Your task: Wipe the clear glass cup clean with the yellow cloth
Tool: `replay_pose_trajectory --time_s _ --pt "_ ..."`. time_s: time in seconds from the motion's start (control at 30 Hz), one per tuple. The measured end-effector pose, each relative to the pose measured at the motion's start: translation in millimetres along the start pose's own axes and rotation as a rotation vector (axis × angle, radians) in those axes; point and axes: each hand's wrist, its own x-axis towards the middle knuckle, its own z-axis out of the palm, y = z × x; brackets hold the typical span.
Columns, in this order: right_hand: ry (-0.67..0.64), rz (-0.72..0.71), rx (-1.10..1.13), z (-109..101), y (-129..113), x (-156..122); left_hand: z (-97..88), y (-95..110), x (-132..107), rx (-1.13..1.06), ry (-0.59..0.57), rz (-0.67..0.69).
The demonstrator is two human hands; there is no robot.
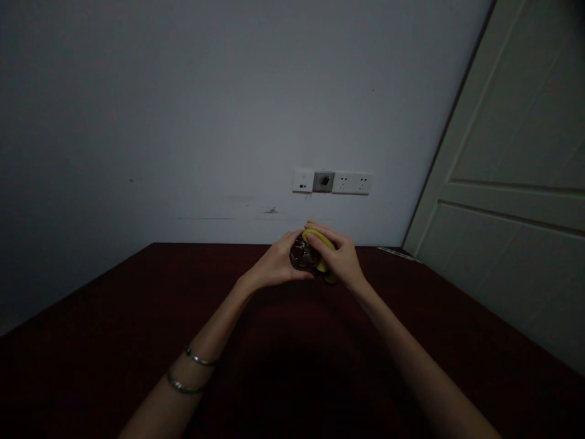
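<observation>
My left hand is wrapped round a clear, glass-like round vessel, its round end turned toward me. Whether it is a cup or a bottle I cannot tell. My right hand grips a folded yellow cloth and presses it against the vessel's right side. Part of the cloth hangs below the right fingers. Both hands are close together, above the far part of a dark red table.
Behind the table rises a pale wall with a row of sockets and a grey switch plate. A panelled door stands at the right. A thin pale strip lies at the table's far right corner.
</observation>
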Motion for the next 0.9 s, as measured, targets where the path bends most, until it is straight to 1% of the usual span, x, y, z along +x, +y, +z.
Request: replay_pose_trajectory --time_s 0.03,0.1,0.2,0.27,0.33,0.37,0.43,0.5,0.53,0.57,0.63,0.73,0.8,0.83,0.9 --pt "-0.022 -0.027 0.003 -1 -1 -1 0.1 0 0 -0.006 0.01 -0.01" --pt "-0.072 -0.125 -0.007 -3 -5 -3 0.3 2 -1 -0.042 0.036 -0.065" --pt "-0.169 -0.262 -0.018 -4 -14 -7 0.9 3 -1 -0.158 0.064 -0.214" --pt "-0.194 -0.287 -0.001 -3 -18 -8 1.4 2 -1 -0.245 0.076 -0.265" --pt "-0.147 -0.242 0.042 -2 -17 -7 1.9 1 0 -0.304 0.079 -0.244" --pt "-0.107 -0.195 0.072 -1 -15 -6 2.1 1 0 -0.316 0.074 -0.225" --pt "-0.039 -0.053 0.14 1 -11 -3 2.5 1 0 -0.312 0.068 -0.221" --pt "-0.009 0.092 0.188 1 -7 -1 3.2 1 0 -0.286 0.07 -0.249" --pt "-0.007 0.127 0.19 1 -6 0 3.6 1 1 -0.27 0.073 -0.257" --pt "-0.014 0.124 0.173 1 -6 0 4.0 0 1 -0.253 0.077 -0.258" --pt "-0.069 0.013 0.085 -1 -9 -2 4.5 -1 1 -0.211 0.085 -0.257" --pt "-0.259 -0.199 -0.074 -4 -16 -5 3.8 -4 1 -0.158 0.106 -0.286" --pt "-0.346 -0.264 -0.123 -4 -20 -6 2.9 -6 1 -0.138 0.114 -0.303" --pt "-0.346 -0.267 -0.128 -4 -21 -6 2.7 -6 1 -0.128 0.118 -0.31" --pt "-0.275 -0.225 -0.113 -3 -19 -5 2.7 -6 0 -0.112 0.128 -0.323"
